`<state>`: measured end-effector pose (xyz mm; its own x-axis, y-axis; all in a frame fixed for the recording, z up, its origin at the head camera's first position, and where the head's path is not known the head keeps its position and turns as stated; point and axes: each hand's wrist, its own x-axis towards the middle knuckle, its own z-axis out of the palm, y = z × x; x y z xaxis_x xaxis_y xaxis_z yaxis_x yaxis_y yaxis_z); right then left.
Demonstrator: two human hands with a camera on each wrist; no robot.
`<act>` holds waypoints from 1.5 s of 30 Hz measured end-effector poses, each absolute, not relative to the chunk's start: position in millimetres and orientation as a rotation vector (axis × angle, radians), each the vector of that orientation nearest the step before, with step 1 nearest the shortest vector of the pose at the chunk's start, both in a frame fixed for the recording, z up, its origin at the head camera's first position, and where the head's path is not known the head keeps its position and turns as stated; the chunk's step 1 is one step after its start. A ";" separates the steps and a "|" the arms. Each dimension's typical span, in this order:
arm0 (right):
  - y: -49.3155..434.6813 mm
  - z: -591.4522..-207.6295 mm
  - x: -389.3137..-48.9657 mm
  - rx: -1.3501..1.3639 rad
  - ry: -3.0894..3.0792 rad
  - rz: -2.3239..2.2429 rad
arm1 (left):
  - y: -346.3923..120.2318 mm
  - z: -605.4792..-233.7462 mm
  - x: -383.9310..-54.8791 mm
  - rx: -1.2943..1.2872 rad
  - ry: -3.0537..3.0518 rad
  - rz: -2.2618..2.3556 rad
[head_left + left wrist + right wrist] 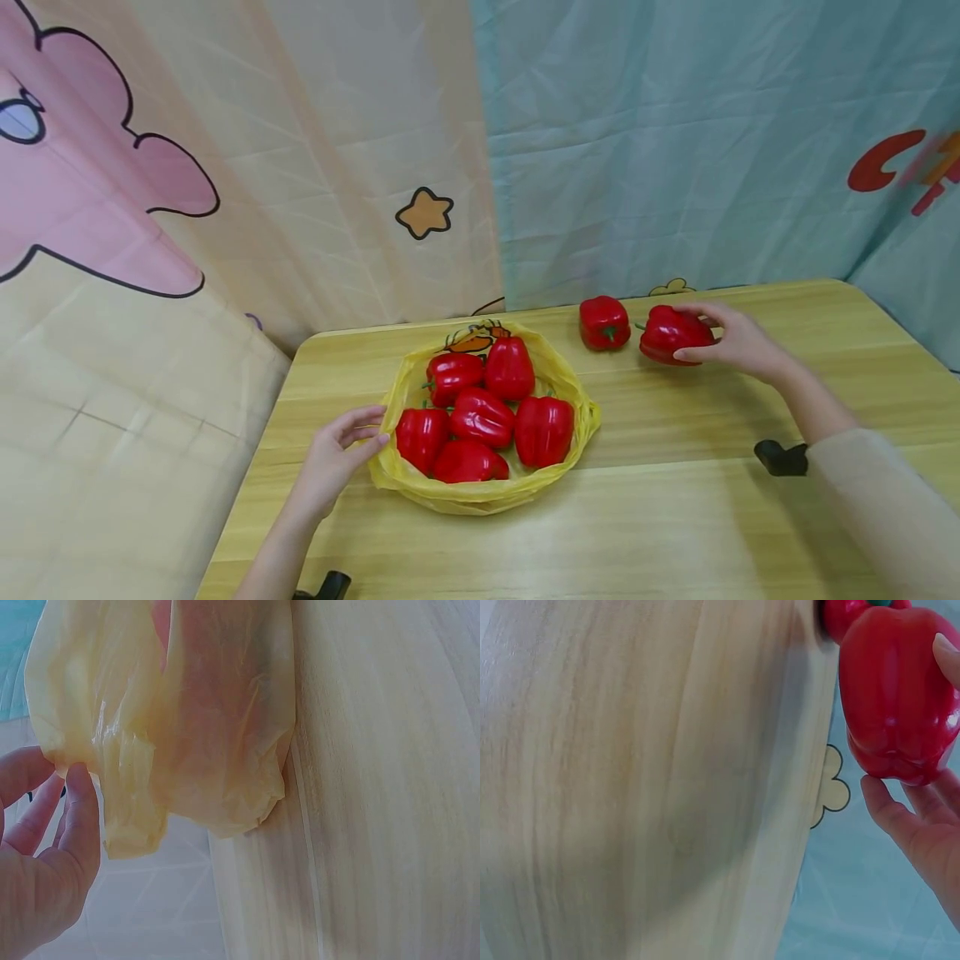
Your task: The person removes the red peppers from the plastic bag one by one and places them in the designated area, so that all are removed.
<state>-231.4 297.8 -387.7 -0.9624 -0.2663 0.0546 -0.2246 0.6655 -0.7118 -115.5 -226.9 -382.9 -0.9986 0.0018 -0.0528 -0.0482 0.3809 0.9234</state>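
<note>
A yellow plastic bag [480,497] sits on the table with its mouth spread wide, and several red bell peppers [482,417] lie inside it. At the bag's left side, my left hand [341,454] pinches the rim between thumb and fingers; the left wrist view shows the fingertips at the thin yellow plastic [135,750]. To the right, my right hand [738,340] grips a red bell pepper [671,335], its green stem pointing left. In the right wrist view this pepper [896,694] has the thumb on one side and the fingers at its bottom end.
Another red bell pepper [603,323] stands near the table's back edge, just left of the held one. The wooden table [675,517] meets a printed curtain [637,150] at the back. Black wrist-camera parts [782,458] show beside the forearms.
</note>
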 end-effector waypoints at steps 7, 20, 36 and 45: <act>296.1 -396.5 -234.6 -0.330 2.803 -1.205 | -227.5 -382.7 -115.5 -0.058 2.580 1.707; 292.0 -406.8 -238.3 -0.327 2.866 -1.171 | -227.4 -382.8 -114.9 -0.066 2.564 1.706; 283.3 -411.6 -247.8 -0.244 2.894 -1.174 | -229.2 -383.7 -115.4 -0.058 2.558 1.712; 279.4 -412.8 -252.3 -0.152 2.877 -1.248 | -229.3 -385.6 -116.8 -0.074 2.555 1.713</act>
